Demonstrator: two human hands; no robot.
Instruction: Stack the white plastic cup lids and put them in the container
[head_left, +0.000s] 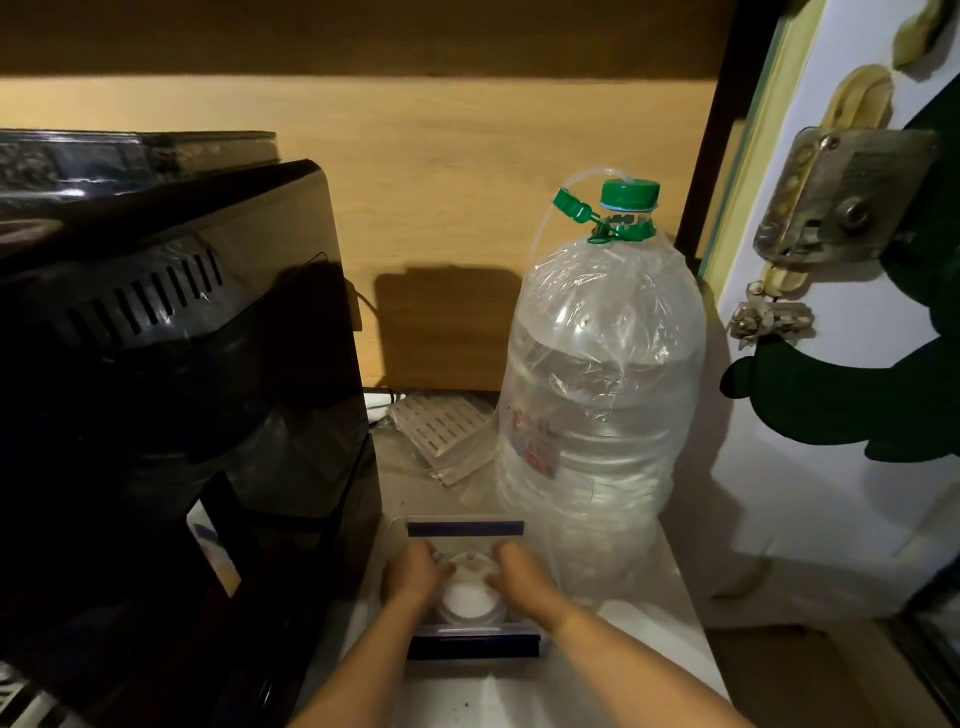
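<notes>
left hand (413, 571) and right hand (522, 571) curled around stack of white lids (470, 597), one each side, fingers touching it. stack sits inside clear container (465, 529) on counter (649, 623), beside water bottle (597, 389).

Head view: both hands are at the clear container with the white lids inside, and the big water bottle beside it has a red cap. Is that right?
Not quite: the head view shows the water bottle has a green cap, not red. The rest stands: the left hand and right hand are at the clear container with the white lids inside.
</notes>
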